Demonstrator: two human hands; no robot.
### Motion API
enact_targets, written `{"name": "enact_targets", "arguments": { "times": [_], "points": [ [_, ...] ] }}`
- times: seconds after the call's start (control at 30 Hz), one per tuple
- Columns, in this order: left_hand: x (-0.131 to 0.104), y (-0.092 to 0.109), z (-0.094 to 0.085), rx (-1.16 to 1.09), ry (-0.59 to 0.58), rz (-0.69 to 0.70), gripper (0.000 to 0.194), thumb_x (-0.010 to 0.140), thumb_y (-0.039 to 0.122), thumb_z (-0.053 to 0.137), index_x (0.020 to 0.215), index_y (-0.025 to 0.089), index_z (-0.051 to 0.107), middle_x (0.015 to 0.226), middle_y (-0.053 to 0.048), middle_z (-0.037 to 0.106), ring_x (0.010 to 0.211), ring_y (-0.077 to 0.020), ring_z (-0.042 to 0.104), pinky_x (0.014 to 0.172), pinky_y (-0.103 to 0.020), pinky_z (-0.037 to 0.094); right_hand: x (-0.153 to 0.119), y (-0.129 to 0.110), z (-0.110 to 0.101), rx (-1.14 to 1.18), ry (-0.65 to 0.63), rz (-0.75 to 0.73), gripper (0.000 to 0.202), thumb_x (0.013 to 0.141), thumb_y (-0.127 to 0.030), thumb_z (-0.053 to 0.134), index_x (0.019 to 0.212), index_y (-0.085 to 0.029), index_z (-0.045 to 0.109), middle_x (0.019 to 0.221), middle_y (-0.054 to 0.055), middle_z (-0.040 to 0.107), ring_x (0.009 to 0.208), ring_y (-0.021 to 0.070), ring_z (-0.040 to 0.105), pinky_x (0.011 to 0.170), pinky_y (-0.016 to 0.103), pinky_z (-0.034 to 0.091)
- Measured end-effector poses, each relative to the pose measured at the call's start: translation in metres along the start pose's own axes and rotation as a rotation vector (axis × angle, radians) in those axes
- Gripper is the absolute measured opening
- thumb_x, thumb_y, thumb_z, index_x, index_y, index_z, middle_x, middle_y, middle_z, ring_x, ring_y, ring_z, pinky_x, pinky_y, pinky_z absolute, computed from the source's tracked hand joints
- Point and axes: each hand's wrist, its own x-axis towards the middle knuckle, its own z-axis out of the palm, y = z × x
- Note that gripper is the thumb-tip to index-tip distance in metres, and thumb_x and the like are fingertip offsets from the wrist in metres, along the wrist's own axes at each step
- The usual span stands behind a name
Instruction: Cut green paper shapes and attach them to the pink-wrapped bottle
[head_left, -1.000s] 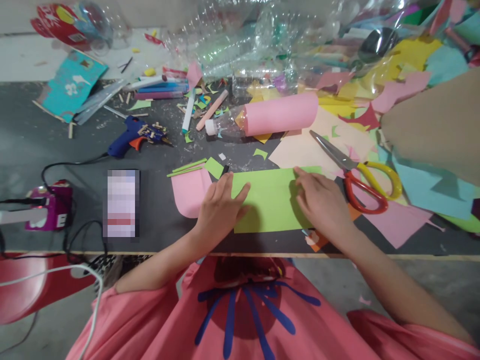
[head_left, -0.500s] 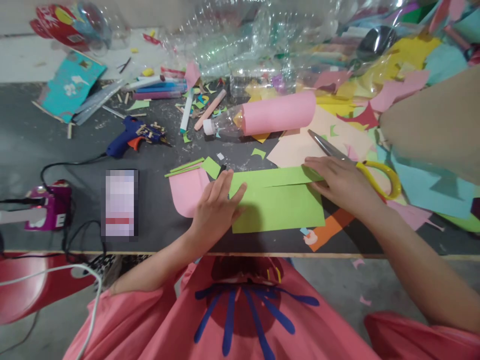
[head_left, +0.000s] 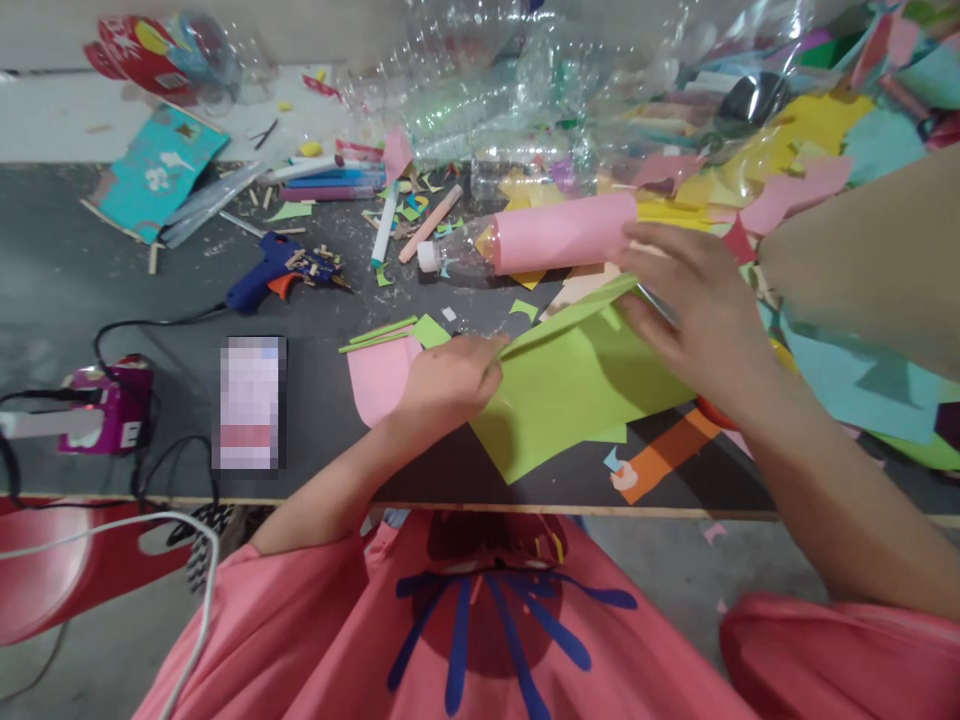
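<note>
A large green paper (head_left: 555, 400) lies slanted over the dark table, its far edge folded over and raised. My left hand (head_left: 456, 378) pinches the near left end of that fold. At the far right end, my right hand (head_left: 694, 300) has its fingers apart, with the thumb at the paper's corner. Just beyond my right fingertips lies a bottle wrapped in pink paper (head_left: 566, 235). The scissors' yellow handle (head_left: 784, 355) is mostly hidden under my right arm. A rounded pink paper piece (head_left: 379, 375) sits beside my left hand.
A blue glue gun (head_left: 259, 275), a phone (head_left: 250, 402) and a purple power block (head_left: 105, 408) are at the left. Markers (head_left: 330, 185) and clear bottles (head_left: 450, 110) stretch along the back. An orange strip (head_left: 667, 455) lies near the front edge, and coloured scraps (head_left: 862, 370) cover the right.
The green paper has turned, its right end swinging away from me, and its folded edge has lifted. My right hand moved up toward the pink bottle; my left hand closed on the paper.
</note>
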Motion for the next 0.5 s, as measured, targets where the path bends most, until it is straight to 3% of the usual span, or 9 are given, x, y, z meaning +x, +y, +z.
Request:
{"name": "enact_targets", "arguments": {
  "times": [0.1,0.17,0.3,0.4,0.5],
  "points": [
    [0.005,-0.009,-0.002,-0.391,-0.033,-0.216,0.028,0.085,0.027,0.042,0.073,0.016,0.065,0.065,0.0,0.062,0.061,-0.0131,0.056,0.058,-0.025,0.042,-0.014,-0.001,-0.016,-0.05,0.034,0.166,0.051,0.091,-0.028,0.055,0.138,-0.025,0.038,0.139,0.015,0.052,0.131,0.0289,0.048,0.105,0.054,0.041],
    [0.006,-0.012,-0.003,-0.681,0.006,-0.355,0.026,0.082,0.029,0.045,0.065,0.016,0.059,0.059,0.002,0.056,0.057,-0.0116,0.053,0.056,-0.024,0.041,-0.034,0.003,-0.024,-0.077,0.061,0.303,0.048,0.092,-0.031,0.053,0.137,-0.024,0.041,0.136,0.017,0.053,0.129,0.0279,0.05,0.106,0.052,0.04],
    [0.008,-0.01,0.001,-1.127,0.087,-0.494,0.019,0.079,0.029,0.05,0.079,0.016,0.064,0.074,0.001,0.066,0.075,-0.0156,0.063,0.07,-0.027,0.05,-0.081,0.021,-0.029,-0.091,-0.127,0.554,0.048,0.091,-0.045,0.045,0.125,-0.012,0.056,0.128,0.023,0.059,0.123,0.035,0.055,0.102,0.05,0.045],
    [0.008,-0.006,0.006,-1.25,0.048,-0.568,0.023,0.079,0.027,0.051,0.093,0.017,0.067,0.086,-0.002,0.071,0.089,-0.0187,0.066,0.078,-0.031,0.053,-0.109,0.035,-0.025,-0.124,-0.308,0.632,0.056,0.09,-0.048,0.037,0.123,-0.006,0.056,0.125,0.028,0.059,0.119,0.0402,0.055,0.101,0.054,0.044],
    [0.008,-0.004,0.007,-1.314,-0.006,-0.61,0.03,0.079,0.026,0.052,0.105,0.017,0.065,0.093,-0.003,0.072,0.092,-0.0202,0.067,0.078,-0.033,0.055,-0.126,0.043,-0.019,-0.081,-0.407,0.655,0.049,0.086,-0.038,0.038,0.122,-0.01,0.055,0.124,0.024,0.06,0.116,0.0357,0.057,0.099,0.05,0.047]
  ]
}}
